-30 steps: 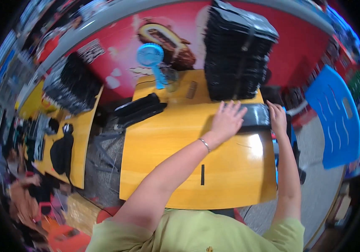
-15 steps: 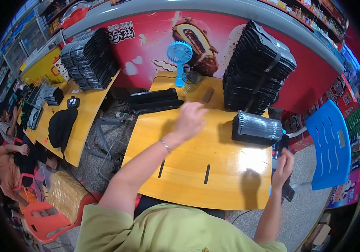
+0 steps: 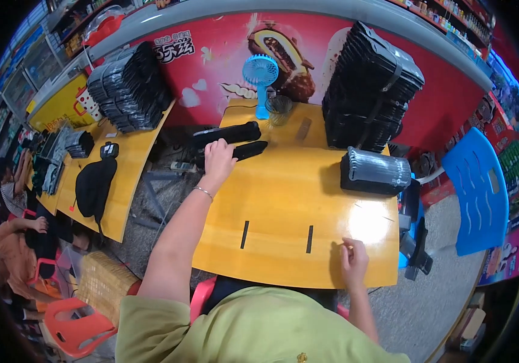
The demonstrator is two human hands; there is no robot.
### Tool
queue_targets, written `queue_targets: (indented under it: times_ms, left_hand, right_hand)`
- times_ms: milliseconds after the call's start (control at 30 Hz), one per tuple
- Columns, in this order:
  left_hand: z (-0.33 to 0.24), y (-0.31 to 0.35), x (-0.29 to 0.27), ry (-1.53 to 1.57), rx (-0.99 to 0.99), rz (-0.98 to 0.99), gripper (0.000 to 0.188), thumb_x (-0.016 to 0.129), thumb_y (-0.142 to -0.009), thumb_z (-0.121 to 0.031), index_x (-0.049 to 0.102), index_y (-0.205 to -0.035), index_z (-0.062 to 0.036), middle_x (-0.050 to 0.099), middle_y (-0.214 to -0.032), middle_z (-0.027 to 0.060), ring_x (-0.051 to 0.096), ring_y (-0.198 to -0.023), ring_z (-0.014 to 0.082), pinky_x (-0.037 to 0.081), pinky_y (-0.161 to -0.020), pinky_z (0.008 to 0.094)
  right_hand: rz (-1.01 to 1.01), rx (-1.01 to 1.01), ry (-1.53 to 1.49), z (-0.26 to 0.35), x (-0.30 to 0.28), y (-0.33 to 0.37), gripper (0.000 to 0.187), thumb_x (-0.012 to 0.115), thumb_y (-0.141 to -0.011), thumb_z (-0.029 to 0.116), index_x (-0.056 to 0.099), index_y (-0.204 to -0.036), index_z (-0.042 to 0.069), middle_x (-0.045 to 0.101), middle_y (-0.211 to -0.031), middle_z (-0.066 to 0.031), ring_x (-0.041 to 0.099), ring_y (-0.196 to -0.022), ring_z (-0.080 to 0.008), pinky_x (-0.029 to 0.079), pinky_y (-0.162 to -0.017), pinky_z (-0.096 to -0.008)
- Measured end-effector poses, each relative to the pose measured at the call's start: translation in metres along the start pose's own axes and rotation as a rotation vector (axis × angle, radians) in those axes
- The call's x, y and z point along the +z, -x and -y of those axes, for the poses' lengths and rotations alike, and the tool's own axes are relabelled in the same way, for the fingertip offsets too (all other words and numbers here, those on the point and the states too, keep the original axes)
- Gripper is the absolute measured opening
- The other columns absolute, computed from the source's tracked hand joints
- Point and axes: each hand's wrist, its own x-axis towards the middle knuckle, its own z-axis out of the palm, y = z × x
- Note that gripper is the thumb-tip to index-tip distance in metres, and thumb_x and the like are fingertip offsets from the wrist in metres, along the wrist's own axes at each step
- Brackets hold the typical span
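At the table's left edge, my left hand (image 3: 218,162) reaches over the nearer of two long black folded bundles. Its fingers bend around this near bundle (image 3: 251,149), thumb apart, and the palm covers its left end. Just behind lies the far bundle (image 3: 229,134). My right hand (image 3: 354,261) hovers at the front right of the yellow table (image 3: 271,199), fingers curled in with nothing visible in them. Two short black strips mark the tabletop, the left strip (image 3: 245,235) and the right strip (image 3: 310,239).
A tall strapped stack of black packs (image 3: 368,85) stands at the back right, a single pack (image 3: 375,172) before it. A blue fan (image 3: 261,78), a wire cup (image 3: 279,109) and a brown block (image 3: 303,128) stand at the back. A blue chair (image 3: 477,190) is to the right.
My left hand has moved left from mid-table onto the near black bundle. My right hand has come in from beyond the right edge to the table's front. The view has shifted slightly.
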Motion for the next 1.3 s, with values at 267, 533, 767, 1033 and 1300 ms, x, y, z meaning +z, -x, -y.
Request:
queue_targets:
  times_ms: [267,533,767,1033,1300]
  left_hand:
    - [-0.017,0.033,-0.030,0.168,0.116,0.030,0.033,0.073,-0.069,-0.015,0.059,-0.098,-0.0074,0.053,-0.090,0.0110,0.054,-0.092,0.0279,0.044,-0.081,0.0391]
    - [-0.109,0.094,-0.097,1.135,-0.370,0.221,0.024,0.059,-0.087,-0.016,0.050,-0.102,0.0014,0.056,-0.087,0.0133,0.057,-0.077,0.0218,0.046,-0.067,0.0321]
    - [-0.145,0.122,-0.105,1.389,-0.344,0.195,0.025,0.059,-0.087,-0.015,0.054,-0.102,0.0037,0.059,-0.089,0.0107,0.058,-0.077,0.0166,0.048,-0.065,0.0283]
    - [-0.147,0.125,-0.118,1.488,-0.329,0.302,0.022,0.053,-0.092,-0.014,0.055,-0.106,0.0033,0.056,-0.081,0.0037,0.054,-0.070,0.0091,0.045,-0.060,0.0228]
    - [-0.070,0.111,-0.161,1.589,-0.600,0.027,0.025,0.046,-0.096,-0.014,0.051,-0.116,0.0002,0.045,-0.070,-0.0035,0.041,-0.058,0.0031,0.035,-0.053,0.0176]
  right_hand:
    - [-0.031,0.034,0.022,0.004,0.000,-0.001,0.015,0.056,-0.086,0.001,0.061,-0.099,0.002,0.059,-0.083,-0.0054,0.050,-0.059,-0.0078,0.041,-0.053,-0.0206]
    - [0.199,-0.012,-0.313,0.073,0.031,-0.014,0.055,0.068,-0.078,0.012,0.046,-0.128,0.004,0.057,-0.109,-0.0109,0.055,-0.099,-0.0182,0.048,-0.078,-0.0301]
    - [0.388,0.062,-0.703,0.134,0.076,-0.022,0.062,0.067,-0.082,0.018,0.033,-0.131,-0.001,0.058,-0.106,-0.0124,0.060,-0.090,-0.0193,0.048,-0.079,-0.0315]
    - [0.377,0.230,-0.858,0.139,0.070,-0.014,0.027,0.044,-0.092,0.012,0.043,-0.118,0.002,0.054,-0.077,-0.0039,0.054,-0.065,-0.0123,0.045,-0.060,-0.0265]
    - [0.101,0.567,-0.788,0.080,0.021,-0.035,0.020,0.043,-0.093,0.021,0.049,-0.104,0.006,0.048,-0.075,0.0000,0.049,-0.062,-0.0077,0.044,-0.055,-0.0220]
